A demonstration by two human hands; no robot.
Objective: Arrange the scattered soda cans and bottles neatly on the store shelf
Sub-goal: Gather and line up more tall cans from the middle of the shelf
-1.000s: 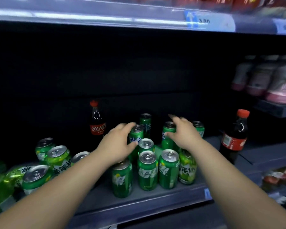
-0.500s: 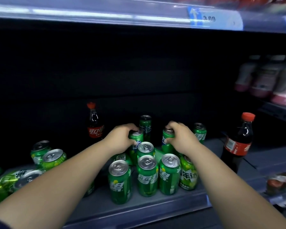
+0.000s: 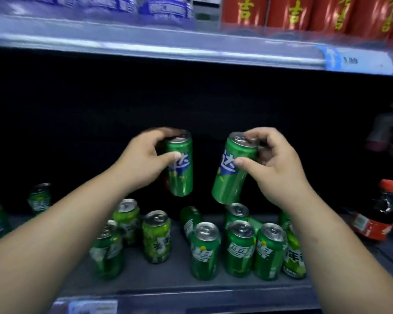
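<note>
Starting nearest, the shelf (image 3: 168,282) is seen with its front lip along the bottom of the view. A row of three upright green cans (image 3: 239,248) stands close to that lip, right of centre, set side by side. More green cans (image 3: 156,236) are scattered upright to the left, and others behind the row are partly hidden.

Above these, two slim green cans are held clear of the shelf. The left can (image 3: 180,175) is gripped by the left hand (image 3: 138,164), thumb on the label and fingers curled over the top rim, and is kept nearly upright. The right can (image 3: 230,177) is gripped the same way by the right hand (image 3: 279,164) and is tilted, base toward the left.

Further right, a red-capped bottle (image 3: 377,214) stands on the shelf. Beyond, an upper shelf (image 3: 145,41) carries a tag (image 3: 359,61) and red cans (image 3: 304,12).
</note>
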